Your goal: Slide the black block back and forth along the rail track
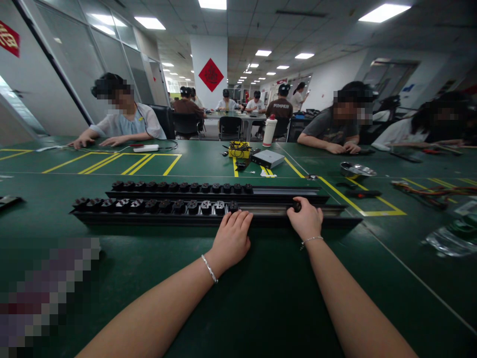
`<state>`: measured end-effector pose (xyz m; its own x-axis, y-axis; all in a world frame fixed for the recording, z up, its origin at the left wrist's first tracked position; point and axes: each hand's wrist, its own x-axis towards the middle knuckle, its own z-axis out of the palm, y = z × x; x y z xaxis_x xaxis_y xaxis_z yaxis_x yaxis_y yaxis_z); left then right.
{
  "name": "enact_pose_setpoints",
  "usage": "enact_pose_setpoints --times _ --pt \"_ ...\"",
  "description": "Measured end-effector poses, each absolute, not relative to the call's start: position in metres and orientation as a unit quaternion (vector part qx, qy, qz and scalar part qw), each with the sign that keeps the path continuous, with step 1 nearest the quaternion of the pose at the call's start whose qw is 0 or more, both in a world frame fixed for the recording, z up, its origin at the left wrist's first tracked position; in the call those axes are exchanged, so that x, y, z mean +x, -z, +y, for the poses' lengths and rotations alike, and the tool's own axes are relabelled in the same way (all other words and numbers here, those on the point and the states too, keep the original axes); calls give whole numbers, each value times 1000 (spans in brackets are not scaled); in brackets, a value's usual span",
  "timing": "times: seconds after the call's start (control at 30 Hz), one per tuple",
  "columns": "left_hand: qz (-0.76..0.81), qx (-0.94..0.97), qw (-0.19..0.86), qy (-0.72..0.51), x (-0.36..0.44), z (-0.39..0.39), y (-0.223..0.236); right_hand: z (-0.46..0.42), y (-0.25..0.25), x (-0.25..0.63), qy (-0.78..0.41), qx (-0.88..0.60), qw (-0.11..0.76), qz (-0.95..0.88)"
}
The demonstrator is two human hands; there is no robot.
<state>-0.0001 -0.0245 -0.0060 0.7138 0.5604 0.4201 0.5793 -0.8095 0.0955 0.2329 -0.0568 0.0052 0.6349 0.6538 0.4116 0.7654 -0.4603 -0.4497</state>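
Note:
Two long black power tracks lie one behind the other on the green table. The near track [126, 219] carries a row of round black socket modules [178, 207] over its left part, and its right part shows a bare channel. A similar row sits on the far track [286, 191]. My left hand [233, 237] lies on the near track's front edge beside the row's last module, fingers stretched out. Between the thumb and fingers of my right hand [307, 219] is a small round black socket module [297, 205], held over the bare channel. My fingers partly cover it.
Behind the tracks are a yellow box with cables [239, 149], a grey device [267, 158] and a white bottle [270, 131]. A metal bowl [357, 170] and a clear plastic package [452, 233] lie to the right. Several people sit across the table and beyond.

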Motion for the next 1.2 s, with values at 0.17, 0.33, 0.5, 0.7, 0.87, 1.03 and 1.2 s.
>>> enact_pose_setpoints --times 0.17,0.33,0.5,0.7,0.87,1.03,1.2 --pt "-310 -925 24 220 0 -25 6 -57 -6 234 88 -849 313 -416" --pt "-310 -924 19 223 0 -24 6 -56 -3 236 86 -849 315 -415" --pt "-307 -924 17 226 0 -24 7 -56 -3 236 93 -846 321 -415" --pt "-311 -924 16 224 1 -24 6 -57 -5 236 87 -847 319 -416" --pt "-310 -924 20 221 0 -25 6 -57 -5 237 88 -846 320 -418" --pt "-309 -923 17 228 0 -25 6 -57 -5 238 80 -849 318 -415" --pt "-308 -924 21 226 0 -25 6 -57 -7 237 74 -850 318 -412"
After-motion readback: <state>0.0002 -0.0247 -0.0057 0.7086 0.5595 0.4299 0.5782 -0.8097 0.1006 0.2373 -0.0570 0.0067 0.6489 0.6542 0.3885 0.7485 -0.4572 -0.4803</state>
